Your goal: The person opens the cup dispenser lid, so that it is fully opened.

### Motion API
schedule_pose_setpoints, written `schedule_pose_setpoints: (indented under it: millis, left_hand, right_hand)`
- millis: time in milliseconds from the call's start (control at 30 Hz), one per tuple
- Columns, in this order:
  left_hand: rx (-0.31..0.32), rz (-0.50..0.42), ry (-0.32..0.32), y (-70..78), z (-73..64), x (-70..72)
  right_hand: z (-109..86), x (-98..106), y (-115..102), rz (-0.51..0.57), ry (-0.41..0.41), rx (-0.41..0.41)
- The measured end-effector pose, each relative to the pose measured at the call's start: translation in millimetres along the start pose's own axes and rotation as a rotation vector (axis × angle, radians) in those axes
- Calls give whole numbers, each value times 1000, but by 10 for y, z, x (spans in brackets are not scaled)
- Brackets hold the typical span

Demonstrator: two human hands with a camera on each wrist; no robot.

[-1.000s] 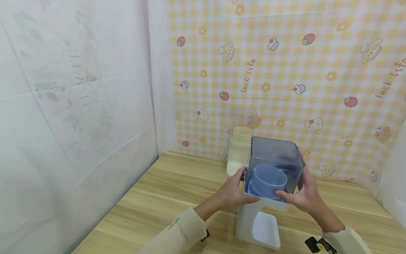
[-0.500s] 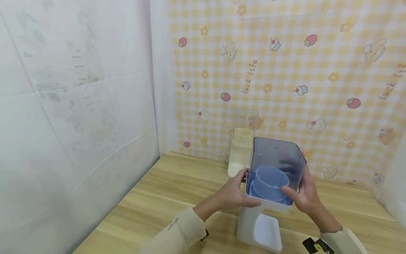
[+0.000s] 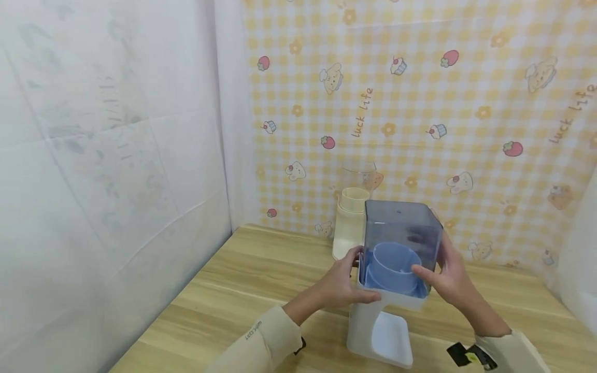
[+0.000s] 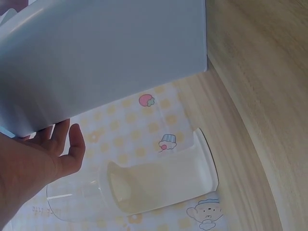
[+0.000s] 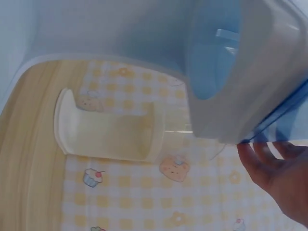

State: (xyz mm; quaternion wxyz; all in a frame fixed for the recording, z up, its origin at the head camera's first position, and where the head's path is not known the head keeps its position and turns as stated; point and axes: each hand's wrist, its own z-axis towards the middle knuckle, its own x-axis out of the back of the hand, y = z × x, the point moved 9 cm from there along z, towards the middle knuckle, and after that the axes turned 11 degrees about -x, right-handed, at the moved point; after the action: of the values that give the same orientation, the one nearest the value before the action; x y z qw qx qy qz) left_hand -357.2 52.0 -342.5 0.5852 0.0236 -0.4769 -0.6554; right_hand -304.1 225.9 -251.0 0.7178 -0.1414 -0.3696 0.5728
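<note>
A white dispenser stand (image 3: pixel 364 324) with an open arch and a flat base tray stands on the table in the head view. On its top sits a smoky see-through box cover (image 3: pixel 401 217), and a blue ring-shaped cup holder (image 3: pixel 396 267) shows inside. My left hand (image 3: pixel 342 282) grips the left side of the stand's top, thumb along the front rim. My right hand (image 3: pixel 450 277) holds the cover's right side, thumb across its front face and fingers behind. In the right wrist view, the right fingertips (image 5: pixel 257 154) are at the seam where the blue part meets the white top.
A cream dispenser (image 3: pixel 350 228) with a clear tube above stands behind, near the checked cloth (image 3: pixel 298 150). White cloth (image 3: pixel 116 181) hangs on the left. The wood-grain table (image 3: pixel 224 290) extends around the white stand.
My right thumb has shifted a little upward on the front of the cover, away from the lower rim. The left hand keeps its hold, and the white stand stays in place.
</note>
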Motion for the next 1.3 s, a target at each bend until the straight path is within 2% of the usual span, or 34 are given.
schedule_pose_setpoints:
  millis: [167,267,500,600,733,833,1000,1167,1300]
  left_hand:
    - [-13,-44,4,13,14,5]
    - [-17,-44,0,12,17,-1]
    - [-13,-19,-6,10,36,-23]
    - [-3,-6,-9,5,32,-20]
    - [5,-13,0,-5,15,0]
    - [17,-22,7,-11,3,10]
    - [14,-31,20,-11,13,-7]
    - [-17,-34,30,-14,17,-22]
    - [-11,-27,29,-40,16,-7]
  right_hand:
    - [50,53,-65,-86,-33,-109]
    - [57,73,-91,-116,-40,-145]
    - [52,155,-124,-112,-5,-128]
    - [47,215,-169,-19,-2,-69]
    - [44,282,-274,220,-33,51]
    - [36,313,-350,331,-42,109]
    - [11,403,-474,377,-3,130]
    - [-58,484,-532,405,18,84]
    - [-136,529,-522,423,35,64]
